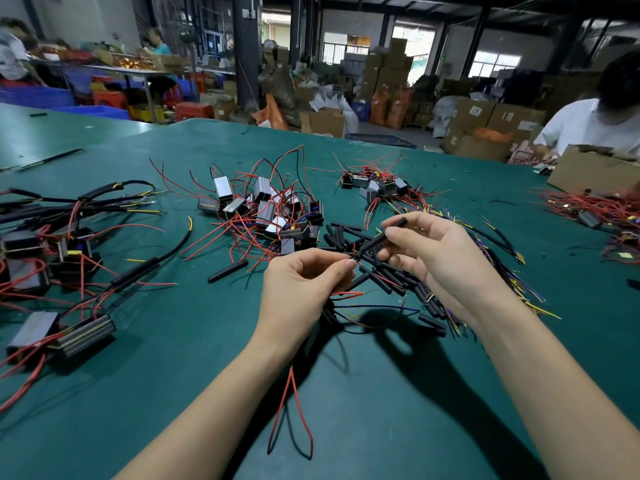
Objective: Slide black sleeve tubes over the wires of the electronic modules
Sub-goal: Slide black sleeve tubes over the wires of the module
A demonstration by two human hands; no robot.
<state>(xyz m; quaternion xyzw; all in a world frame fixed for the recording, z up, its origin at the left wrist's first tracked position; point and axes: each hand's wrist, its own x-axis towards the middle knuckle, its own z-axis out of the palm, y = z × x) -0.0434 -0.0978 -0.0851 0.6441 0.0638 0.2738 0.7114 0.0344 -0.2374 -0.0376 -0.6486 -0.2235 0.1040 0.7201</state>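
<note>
My right hand [429,258] pinches a black sleeve tube [375,241] between thumb and fingers, the tube slanting from 1 o'clock down toward 7 o'clock. Its lower end meets the wire tips [351,259] that my left hand [301,282] pinches between thumb and forefinger, fingers curled. From that left fist more wires spill: a short red one toward 3 o'clock, blue and black strands below it, and a long red loop [294,417] trailing toward 6 o'clock. I cannot tell whether a module sits inside the fist. Just behind my hands lies a heap of loose sleeve tubes [381,275]. At 11 o'clock sits a pile of modules [263,206] on the green table [173,341], with sleeved ones [69,334] at 9 o'clock
</note>
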